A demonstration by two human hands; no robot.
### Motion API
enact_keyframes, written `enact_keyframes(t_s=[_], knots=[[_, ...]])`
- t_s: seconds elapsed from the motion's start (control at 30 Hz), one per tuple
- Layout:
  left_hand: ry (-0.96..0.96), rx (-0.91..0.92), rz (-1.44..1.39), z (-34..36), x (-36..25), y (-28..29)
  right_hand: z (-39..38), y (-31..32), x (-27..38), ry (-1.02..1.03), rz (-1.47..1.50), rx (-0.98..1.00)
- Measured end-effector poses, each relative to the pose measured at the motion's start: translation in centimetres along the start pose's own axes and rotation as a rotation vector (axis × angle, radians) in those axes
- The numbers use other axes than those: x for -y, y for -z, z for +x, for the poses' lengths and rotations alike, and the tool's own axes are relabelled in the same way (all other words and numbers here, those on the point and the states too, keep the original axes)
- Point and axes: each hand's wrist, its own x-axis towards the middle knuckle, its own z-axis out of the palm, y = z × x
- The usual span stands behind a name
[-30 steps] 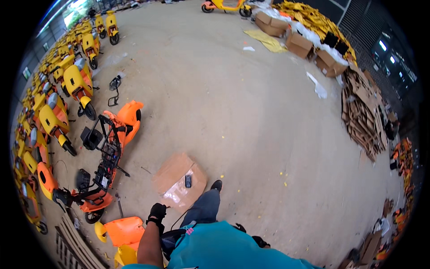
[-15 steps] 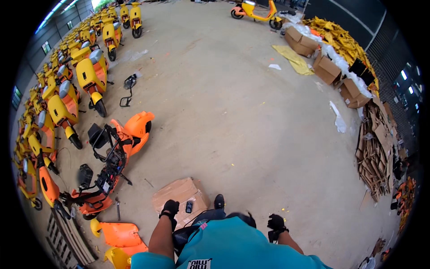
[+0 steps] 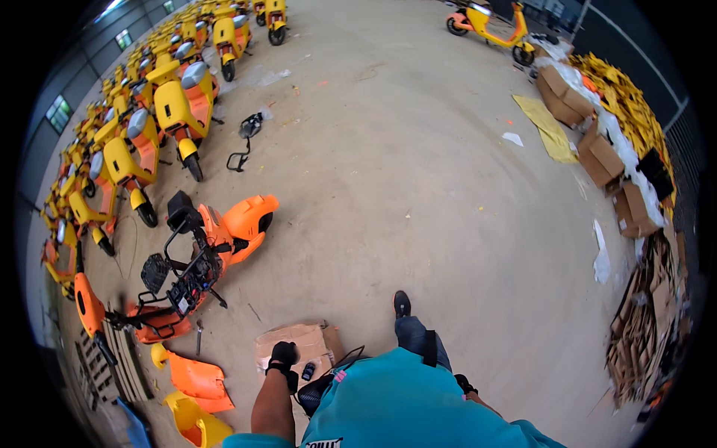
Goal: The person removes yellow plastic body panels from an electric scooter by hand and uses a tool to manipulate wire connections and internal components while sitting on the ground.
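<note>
My left hand (image 3: 284,354), in a black glove, hangs low on my left side with its fingers curled into a fist. Nothing shows in it. Beneath it on the floor lies a taped brown cardboard box (image 3: 314,340). A small dark device (image 3: 308,371) shows against the box, next to my left wrist. Of my right hand (image 3: 466,384) only a dark gloved bit appears at the edge of my teal shirt; its fingers are hidden. To the left an orange scooter (image 3: 216,254), partly stripped to its black frame, lies on the concrete.
Orange panels (image 3: 196,377) and a yellow panel (image 3: 196,422) lie near a wooden pallet (image 3: 127,366). Rows of yellow scooters (image 3: 175,112) line the left. Cardboard boxes (image 3: 601,158) and flattened cardboard (image 3: 638,321) stretch along the right. One yellow scooter (image 3: 493,28) stands far off.
One foot has stepped forward, and the scooters and boxes have shifted rightward in view. My right hand has swung back, mostly behind my body. My left hand stays low over the box.
</note>
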Motion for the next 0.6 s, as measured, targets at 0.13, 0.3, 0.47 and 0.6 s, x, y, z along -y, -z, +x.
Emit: enact_keyframes(t_s=[0.13, 0.3, 0.47, 0.6], knots=[[0.154, -0.009, -0.155, 0.9, -4.3, 6.3, 10.9, 11.4, -4.9, -0.176, 0.384, 0.362], [0.727, -0.354, -1.766, 1.2, -9.6, 16.3, 30.6, 30.7, -6.7, -0.483, 0.483, 0.349], [0.206, -0.246, -0.365, 2.8, -6.4, 9.3, 47.9, 45.2, -0.9, 0.543, -0.59, -0.25], [0.925, -0.394, -1.542, 3.8, -4.3, 3.0, 54.1, 47.7, 13.5, 0.103, 0.553, 0.111]])
